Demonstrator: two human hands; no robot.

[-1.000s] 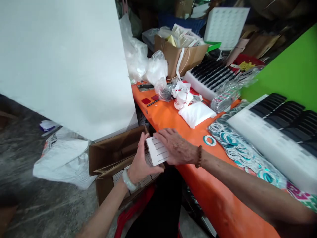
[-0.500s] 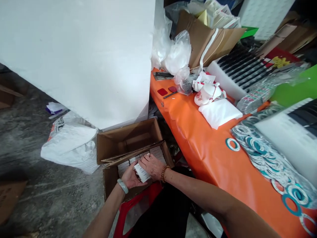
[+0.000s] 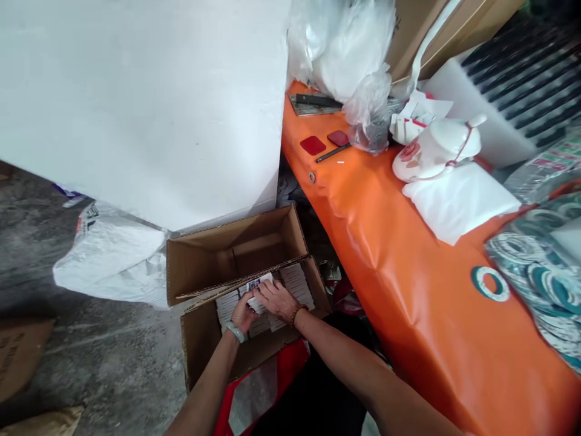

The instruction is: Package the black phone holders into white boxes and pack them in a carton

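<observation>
Both hands are inside a cardboard box [image 3: 196, 342] that holds rows of thin white packs [image 3: 297, 283] stacked closely together. My left hand [image 3: 244, 315] grips the left side of a small white stack [image 3: 259, 283] with coloured print on its face. From the right, my right hand [image 3: 278, 301] lies over the same stack, fingers bent onto it. Whether the stack is loose packs or a single carton, I cannot tell. My palms hide its lower part.
A second cardboard box [image 3: 236, 251] adjoins behind. A large white panel [image 3: 149, 109] rises beyond it. To the right runs an orange-covered table [image 3: 358, 236] with a white pouch [image 3: 438, 148], ring-shaped pieces [image 3: 490, 283] and plastic bags [image 3: 349, 54]. A white sack [image 3: 113, 260] lies left; a red stool [image 3: 224, 406] stands below.
The white stack has tilted and moved up towards the box's back edge, and its printed face now shows. Both hands moved with it. The view has shifted closer to the table's near end.
</observation>
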